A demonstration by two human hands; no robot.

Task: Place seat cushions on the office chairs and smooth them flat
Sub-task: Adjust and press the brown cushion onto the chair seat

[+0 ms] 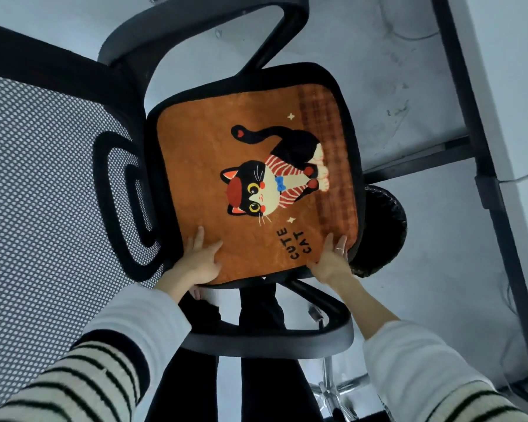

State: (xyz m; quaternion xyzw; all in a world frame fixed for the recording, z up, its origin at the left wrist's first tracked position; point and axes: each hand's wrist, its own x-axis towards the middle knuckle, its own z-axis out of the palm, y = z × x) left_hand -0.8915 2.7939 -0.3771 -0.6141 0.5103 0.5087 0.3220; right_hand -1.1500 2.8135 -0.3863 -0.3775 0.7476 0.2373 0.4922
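- left hand (202, 260): fingers spread, palm flat on the near-left corner of the cushion (250, 178); thumb appears to hook under the edge.
- right hand (333, 258): open, fingers pressed on the near-right corner, nothing gripped.
- cushion lies on the seat of the office chair (342, 95), roughly square to it, black seat rim showing all round.
- looks thin, plush, floppy and light; probably creeps on the seat fabric.
- I'd hold it by the two near corners, then sweep flat palms outward from the middle.
- mesh backrest (49, 178) on the left, bin (384, 226) beside the seat.
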